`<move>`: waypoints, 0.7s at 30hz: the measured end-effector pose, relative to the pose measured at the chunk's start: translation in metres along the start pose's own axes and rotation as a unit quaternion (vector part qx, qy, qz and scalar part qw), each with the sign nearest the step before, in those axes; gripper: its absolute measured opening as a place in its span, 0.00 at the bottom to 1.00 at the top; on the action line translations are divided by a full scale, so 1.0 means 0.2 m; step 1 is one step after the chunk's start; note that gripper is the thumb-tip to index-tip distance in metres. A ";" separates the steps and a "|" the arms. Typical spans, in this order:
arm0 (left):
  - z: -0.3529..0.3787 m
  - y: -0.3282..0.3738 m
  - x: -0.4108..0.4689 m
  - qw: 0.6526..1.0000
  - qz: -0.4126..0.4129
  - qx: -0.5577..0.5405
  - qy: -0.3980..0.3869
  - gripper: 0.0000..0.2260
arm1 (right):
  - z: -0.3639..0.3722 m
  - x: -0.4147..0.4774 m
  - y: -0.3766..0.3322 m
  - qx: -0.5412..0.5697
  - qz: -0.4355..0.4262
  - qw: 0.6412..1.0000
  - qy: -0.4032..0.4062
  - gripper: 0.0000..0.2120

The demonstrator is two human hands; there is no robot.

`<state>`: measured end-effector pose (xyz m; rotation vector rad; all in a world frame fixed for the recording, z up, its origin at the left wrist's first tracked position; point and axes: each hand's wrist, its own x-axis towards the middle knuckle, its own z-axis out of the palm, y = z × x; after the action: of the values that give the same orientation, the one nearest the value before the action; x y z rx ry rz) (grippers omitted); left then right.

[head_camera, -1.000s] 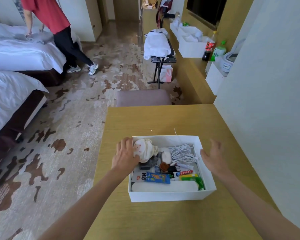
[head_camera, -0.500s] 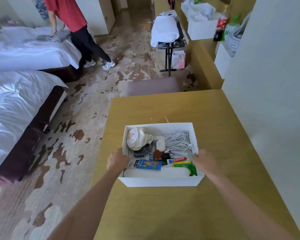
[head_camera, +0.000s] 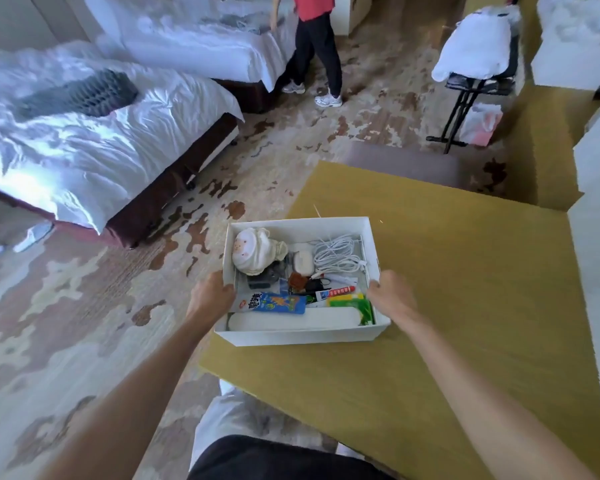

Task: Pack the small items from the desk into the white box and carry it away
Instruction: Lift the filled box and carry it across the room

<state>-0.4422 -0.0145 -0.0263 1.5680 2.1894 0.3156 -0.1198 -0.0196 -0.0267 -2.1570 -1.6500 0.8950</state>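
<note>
Open white cardboard box point(head_camera: 302, 336), crammed with small items, on the worktop point(head_camera: 465, 306); left hand point(head_camera: 211, 296) and right hand point(head_camera: 390, 295) grasp its side walls.

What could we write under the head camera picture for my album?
Both hands, left hand and right hand, grip the packed white box at the desk edge.

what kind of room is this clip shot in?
Most likely a hotel twin room: two beds with white linen and side by side, patterned carpet, a folding luggage rack and a built-in wooden desk along the wall.
</note>
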 end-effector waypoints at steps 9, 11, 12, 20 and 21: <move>-0.32 -0.57 0.22 0.993 -0.085 -0.044 0.070 0.07 | 0.38 0.16 -0.70 -0.018 -0.064 0.997 -0.026 0.14; -0.40 -0.78 0.31 0.989 -0.108 -0.060 0.075 0.06 | 0.54 0.21 -0.91 -0.037 -0.085 0.995 -0.038 0.15; -0.43 -0.90 0.35 0.987 -0.118 -0.074 0.078 0.05 | 0.62 0.24 -1.03 -0.048 -0.093 0.994 -0.043 0.15; -0.78 -1.82 0.51 0.955 -0.219 -0.164 0.116 0.05 | 1.40 0.38 -1.93 -0.164 -0.195 0.964 -0.072 0.17; -0.83 -1.92 0.52 0.948 -0.236 -0.177 0.122 0.06 | 1.50 0.39 -2.04 -0.167 -0.206 0.961 -0.084 0.16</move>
<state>-0.8715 -0.0346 -0.0637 0.8189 2.4361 0.7295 -0.6068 0.1355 -0.0500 -1.8449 -2.3671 0.7292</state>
